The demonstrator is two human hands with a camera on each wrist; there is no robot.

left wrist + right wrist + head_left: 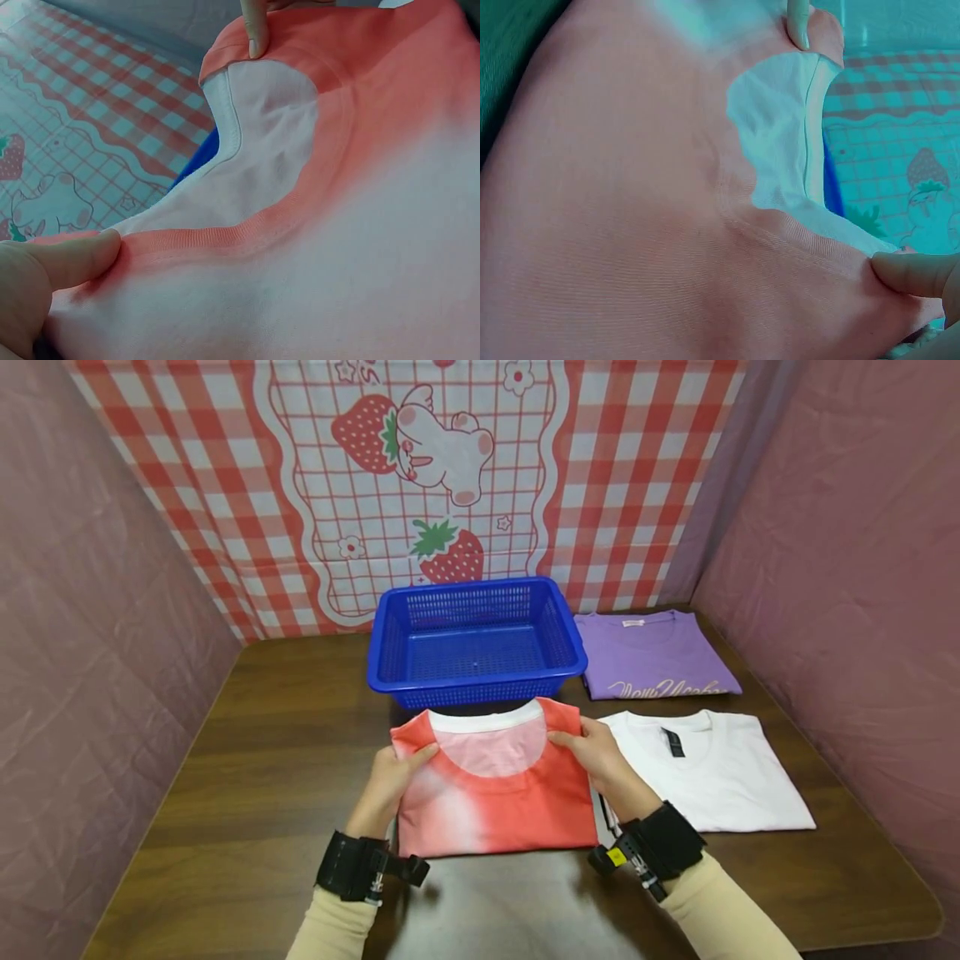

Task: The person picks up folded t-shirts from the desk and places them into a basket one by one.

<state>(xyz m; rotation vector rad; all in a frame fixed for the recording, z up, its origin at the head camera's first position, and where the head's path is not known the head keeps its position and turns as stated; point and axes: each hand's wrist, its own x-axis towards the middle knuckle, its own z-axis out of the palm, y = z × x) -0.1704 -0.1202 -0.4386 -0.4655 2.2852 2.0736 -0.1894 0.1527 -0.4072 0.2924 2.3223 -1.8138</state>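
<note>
A folded red and white tie-dye T-shirt [480,810] is held up in front of the blue basket, its neckline toward the back. My left hand [392,781] pinches its left shoulder beside the collar, thumb on top. At the opposite shoulder my right hand [600,756] grips the cloth the same way, thumb near the neckband. Both thumbs also show in the left wrist view, where the shirt [360,240] fills most of the picture. In the right wrist view the shirt [630,187] hangs between the two hands. The fingers under the cloth are hidden.
The blue plastic basket [480,687] stands at the back middle of the wooden table [247,777]. Right of it lies a folded purple T-shirt [637,652]. A folded white T-shirt [735,777] lies nearer, beside my right hand. A checked cloth [622,460] hangs behind.
</note>
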